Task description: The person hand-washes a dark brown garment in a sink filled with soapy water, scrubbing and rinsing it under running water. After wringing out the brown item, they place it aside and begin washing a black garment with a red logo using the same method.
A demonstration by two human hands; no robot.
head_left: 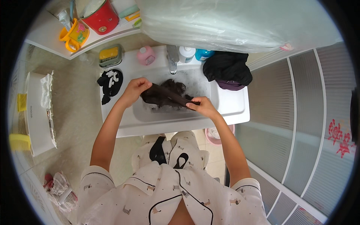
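Observation:
A dark brown, wet-looking garment (168, 96) is stretched between my hands over the white washbasin (129, 127). Its thin, stretchy fabric resembles a stocking, but I cannot tell its exact kind. At its left end, my left hand (137, 90) pinches it between thumb and fingers. My right hand (203, 107) grips the lower right end, near the basin's inner wall. More dark cloth (176, 86) lies in the sudsy water beneath and behind the stretched part. The faucet (172, 62) stands just beyond it, above the far side of the bowl.
On the basin's right rim sits a pile of black clothes (228, 67); a black-and-white cloth bundle (111, 84) lies on the left. A pink bottle (146, 56), white pump bottle (186, 54), blue bottle (204, 54) and soap dish (110, 56) line the back. Plastic sheeting (232, 26) hangs above.

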